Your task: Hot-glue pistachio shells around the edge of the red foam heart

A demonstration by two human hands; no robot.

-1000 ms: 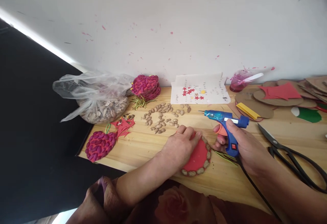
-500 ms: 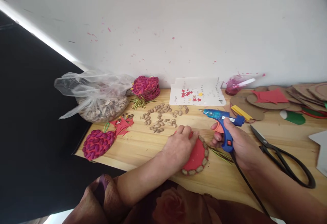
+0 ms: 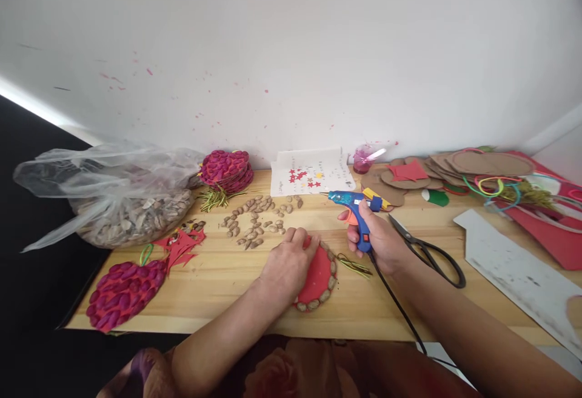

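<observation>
My right hand (image 3: 379, 237) is wrapped around the handle of a blue glue gun (image 3: 362, 222). The nozzle points left, above the table, and the fingers are by the orange trigger. My left hand (image 3: 287, 262) lies over the left side of a red disc (image 3: 317, 275), fingers bent and pressed down at its upper edge. Whatever may be under those fingertips is hidden. Brown nutshells (image 3: 325, 295) line the disc's right and lower rim. Loose nutshells (image 3: 254, 222) are scattered behind my left hand. A small bundle of yellow-green and dark strings (image 3: 354, 266) lies between disc and right hand.
Black scissors (image 3: 427, 251) lie right of my right hand. At the left are a plastic bag of shells (image 3: 136, 216), red scraps (image 3: 182, 248) and a purple-shelled disc (image 3: 125, 295). A paper with stars (image 3: 313, 171), a cup (image 3: 362, 160) and cardboard discs (image 3: 491, 165) stand along the back.
The view has swung to the right, showing more strings and red sheets at the right. My left hand stays on the disc, and the glue gun remains in my right hand.
</observation>
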